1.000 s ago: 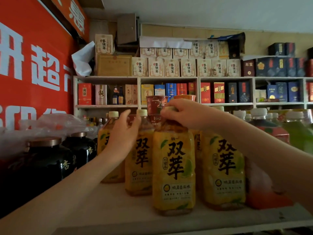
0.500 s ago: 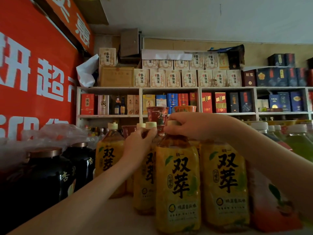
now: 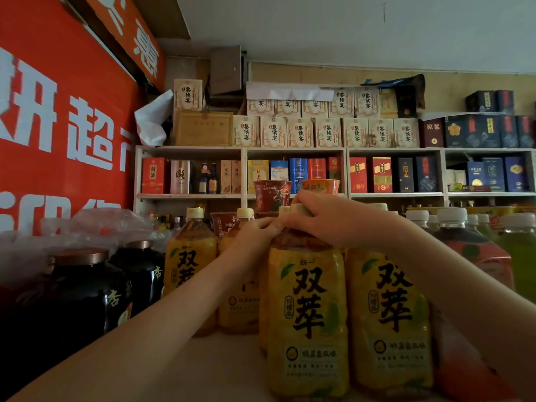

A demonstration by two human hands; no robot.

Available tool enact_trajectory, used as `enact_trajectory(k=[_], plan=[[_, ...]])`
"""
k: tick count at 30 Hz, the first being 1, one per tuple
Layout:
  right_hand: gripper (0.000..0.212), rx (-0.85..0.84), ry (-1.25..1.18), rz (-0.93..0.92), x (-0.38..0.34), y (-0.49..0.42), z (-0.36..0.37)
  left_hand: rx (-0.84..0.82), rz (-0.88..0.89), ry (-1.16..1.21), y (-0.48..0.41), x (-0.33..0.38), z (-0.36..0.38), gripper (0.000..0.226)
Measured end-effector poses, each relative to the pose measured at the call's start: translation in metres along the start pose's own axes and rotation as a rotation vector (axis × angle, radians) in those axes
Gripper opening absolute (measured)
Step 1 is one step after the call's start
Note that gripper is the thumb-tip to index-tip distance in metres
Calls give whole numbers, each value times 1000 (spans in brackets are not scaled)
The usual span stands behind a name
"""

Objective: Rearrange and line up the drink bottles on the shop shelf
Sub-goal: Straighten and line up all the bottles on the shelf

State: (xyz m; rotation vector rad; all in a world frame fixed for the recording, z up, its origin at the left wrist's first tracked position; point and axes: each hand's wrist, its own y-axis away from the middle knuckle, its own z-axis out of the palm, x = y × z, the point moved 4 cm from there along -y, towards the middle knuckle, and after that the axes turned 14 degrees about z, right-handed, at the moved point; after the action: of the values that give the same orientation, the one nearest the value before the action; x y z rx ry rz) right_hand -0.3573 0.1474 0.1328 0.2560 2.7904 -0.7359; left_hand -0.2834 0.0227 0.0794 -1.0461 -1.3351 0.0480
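Two hands at frame ctr: our R hand grips the cap of the front plastic bottle, yellow "双萃" label, lower ctr on shelf. L hand curls by its neck; grip unclear.

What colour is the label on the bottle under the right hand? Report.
Yellow label with black characters, on the bottle; head view.

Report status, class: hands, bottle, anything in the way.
Right hand grips front yellow bottle by cap. Left hand at its neck, grip unclear. Neighbouring yellow bottle close alongside.
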Motion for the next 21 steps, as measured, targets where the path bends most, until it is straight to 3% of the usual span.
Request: enact_trajectory(k=[3,7,9,11,15,21], plan=[[28,11,-14,-5,2,0,1,-24,-16,72,5,0,-2,20],[26,-14,-84,-17,4,1,5,96,373,-630,6,21,-27,21],[25,-8,-100,-21,4,1,5,168,468,-742,2,31,-42,27],[25,8,-104,-20,3,1,5,158,390,-809,-11,29,-57,41],[26,19,-119,0,3,0,6,54,1,-836,-28,2,-61,50],[29,91,-87,18,-1,2,3,156,28,-754,-44,-18,-60,41]])
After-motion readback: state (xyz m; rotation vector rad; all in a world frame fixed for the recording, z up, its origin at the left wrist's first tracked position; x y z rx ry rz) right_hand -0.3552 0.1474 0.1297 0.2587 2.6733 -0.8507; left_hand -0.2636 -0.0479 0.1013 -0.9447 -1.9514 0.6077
